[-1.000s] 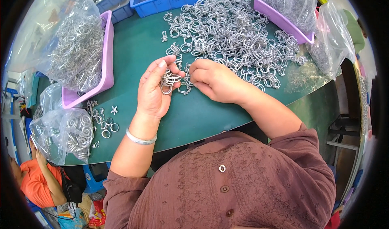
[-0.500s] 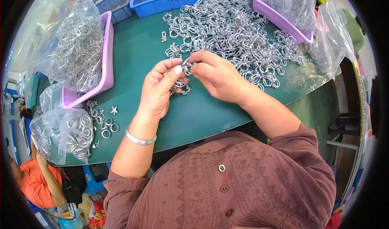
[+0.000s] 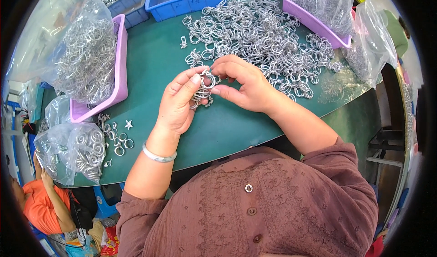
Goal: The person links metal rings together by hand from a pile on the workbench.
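A person in a brown buttoned shirt sits at the near edge of a green worktop (image 3: 150, 70), both hands raised just above its middle.

At the far left edge, a pink tray (image 3: 119, 70) holds a clear bag of silver metal rings (image 3: 84, 59), which keeps that batch apart from the rest. Below it, at the near left corner, a second bag of coiled rings (image 3: 77, 150) sits with its mouth slack, and a few loose rings (image 3: 119, 143) and a small silver star (image 3: 128, 124) lie just beside it on the bare top.

The left hand (image 3: 177, 104), a silver bangle (image 3: 157, 155) on its wrist, comes up from the near edge with its palm turned to the right. Its fingers (image 3: 193, 81) are clamped on a small cluster of linked metal rings (image 3: 204, 89), thumb pressing against the top ring, seemingly to steady it.

The right hand (image 3: 243, 88) reaches in from the right, wrist bent, knuckles up. Its fingers (image 3: 223, 72) pinch the same cluster from the other side, so the piece hangs between both hands, just above the worktop.

Beyond the hands, a wide heap of loose silver rings (image 3: 259, 34) spreads toward the far edge, within easy reach. A blue bin (image 3: 191, 2) stands at the far edge, and a purple tray (image 3: 314, 22) with a bagged lot sits at the far right corner.
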Demonstrator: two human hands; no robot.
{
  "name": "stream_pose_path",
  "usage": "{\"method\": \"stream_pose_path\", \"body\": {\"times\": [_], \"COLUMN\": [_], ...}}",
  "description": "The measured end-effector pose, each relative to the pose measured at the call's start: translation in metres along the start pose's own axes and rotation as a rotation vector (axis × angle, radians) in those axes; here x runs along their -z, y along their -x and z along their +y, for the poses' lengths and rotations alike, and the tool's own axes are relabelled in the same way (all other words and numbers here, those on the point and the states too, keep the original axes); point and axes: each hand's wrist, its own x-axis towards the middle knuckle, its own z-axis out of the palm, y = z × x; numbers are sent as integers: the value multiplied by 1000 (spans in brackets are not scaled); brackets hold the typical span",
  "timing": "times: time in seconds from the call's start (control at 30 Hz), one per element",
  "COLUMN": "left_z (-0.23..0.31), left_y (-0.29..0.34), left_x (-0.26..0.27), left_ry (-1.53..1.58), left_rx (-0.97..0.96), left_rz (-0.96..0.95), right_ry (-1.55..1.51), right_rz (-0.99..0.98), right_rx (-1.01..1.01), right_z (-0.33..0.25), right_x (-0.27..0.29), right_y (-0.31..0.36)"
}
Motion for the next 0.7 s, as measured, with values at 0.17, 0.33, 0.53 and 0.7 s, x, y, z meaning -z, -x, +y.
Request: {"method": "stream_pose_path", "body": {"times": [0.17,0.33,0.53,0.7], "left_z": [-1,0,0,0], "left_y": [0,1,1,1], "left_x": [0,-3,-5,-4], "left_ry": [7,32,34,9], "left_rx": [4,1,0,3], "left_rz": [-50,-29,-21,-10], "right_ry": [27,13,14,3], "right_rz": [44,37,61,63], "right_rx": [147,91,81,66], "right_z": [1,2,3,3], "right_x": [-3,-3,-3,-3], "right_y": [-1,0,1,1]}}
